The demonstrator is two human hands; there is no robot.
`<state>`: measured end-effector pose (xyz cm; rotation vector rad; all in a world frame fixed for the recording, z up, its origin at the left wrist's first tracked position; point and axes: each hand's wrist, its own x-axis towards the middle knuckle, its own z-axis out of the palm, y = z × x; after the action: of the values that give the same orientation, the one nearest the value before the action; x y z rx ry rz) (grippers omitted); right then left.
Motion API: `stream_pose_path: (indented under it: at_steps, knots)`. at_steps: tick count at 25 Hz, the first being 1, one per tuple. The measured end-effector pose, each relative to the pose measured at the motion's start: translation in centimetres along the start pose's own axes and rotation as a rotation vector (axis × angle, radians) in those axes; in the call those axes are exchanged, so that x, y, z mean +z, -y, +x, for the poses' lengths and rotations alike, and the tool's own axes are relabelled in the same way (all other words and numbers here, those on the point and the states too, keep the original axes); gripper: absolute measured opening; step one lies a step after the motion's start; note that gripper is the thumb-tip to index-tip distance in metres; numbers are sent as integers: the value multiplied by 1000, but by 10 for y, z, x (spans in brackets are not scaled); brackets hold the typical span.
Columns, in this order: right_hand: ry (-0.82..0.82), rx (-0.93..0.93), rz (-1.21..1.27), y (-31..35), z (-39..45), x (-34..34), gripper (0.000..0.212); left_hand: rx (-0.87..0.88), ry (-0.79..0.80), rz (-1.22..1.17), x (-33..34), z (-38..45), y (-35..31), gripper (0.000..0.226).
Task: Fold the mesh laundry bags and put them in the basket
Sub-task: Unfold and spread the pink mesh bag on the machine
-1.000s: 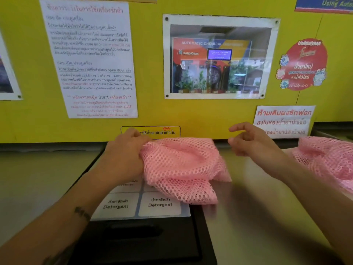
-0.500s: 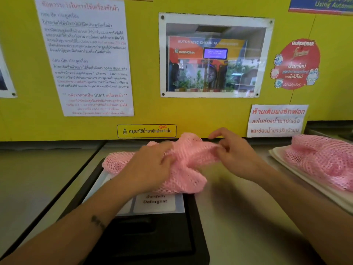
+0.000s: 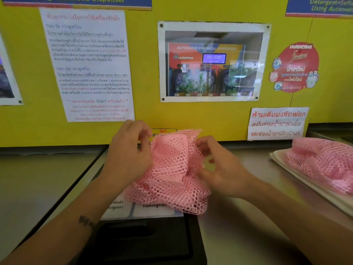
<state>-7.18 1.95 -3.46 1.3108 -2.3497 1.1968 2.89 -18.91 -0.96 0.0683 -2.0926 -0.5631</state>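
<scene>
Mesh is bunched between your two hands: the pink laundry bag (image 3: 172, 169) sits crumpled on the counter (image 3: 238, 236), partly over the black detergent panel (image 3: 145, 238), with its upper edge lifted toward the yellow wall (image 3: 145, 73). Your left hand (image 3: 129, 155) grips the bag's left side; its fingers (image 3: 142, 133) curl at the top corner and seem to pinch the netting, though the mesh hides the contact itself. Your right hand (image 3: 219, 169) is at the bag's right edge with its fingers (image 3: 202, 148) loosely bent and partly spread, tips touching or just behind the mesh. The bag lies directly between the hands, so neither is clearly nearer. In this crumpled state no clean long axis shows; the bulk runs roughly from the raised top edge down toward you. You probably need to pull the two sides apart to flatten it before any fold.

To your right, near the frame edge, a pale tray or shallow basket (image 3: 298, 180) holds more pink mesh (image 3: 321, 163), heaped up. Whether those pieces are folded you cannot tell. It lies nearer your right hand.
</scene>
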Motion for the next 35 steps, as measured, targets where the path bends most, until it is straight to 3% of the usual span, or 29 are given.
stream_pose_path:
  at_steps: [2,4,6,10,13,16,19,22,24,26,28,30,32,34,35]
  knots:
    - [9,63,45,1,0,4,70,94,163,-76,-3,-8,-13,10]
    - [20,134,116,-3,4,6,87,-10,496,75,4,-20,-24,49]
    - [12,191,212,-10,8,6,84,-57,649,300,15,-26,-18,64]
    - [-120,164,98,-24,19,-11,32,33,436,122,15,-18,0,37]
    - [-252,229,-31,-42,20,-42,38,82,241,-49,6,-11,-6,30]
    - [-334,397,-218,-63,12,-72,32,-4,119,-198,-4,-7,-11,41]
    - [-373,500,-223,-69,9,-89,28,-120,142,-344,-10,-2,-2,43]
    - [-453,404,-109,-55,10,-87,26,-209,333,-504,-16,-2,1,53]
    - [-367,276,-53,-38,10,-76,18,-224,461,-572,-19,-3,-2,54]
    - [-73,207,-5,-25,7,-63,22,-246,614,-645,-22,-3,-6,43]
    - [284,254,-101,-23,4,-51,38,-288,883,-715,-32,-2,-7,35]
    - [445,265,-253,-28,3,-46,43,-314,1042,-757,-42,-1,-8,45]
    - [397,288,-241,-30,4,-53,36,-308,888,-640,-40,-2,-10,33]
    - [311,299,-251,-32,4,-60,33,-220,640,-288,-28,-8,-16,25]
    - [301,286,-282,-33,4,-60,31,-171,627,-142,-22,-12,-19,25]
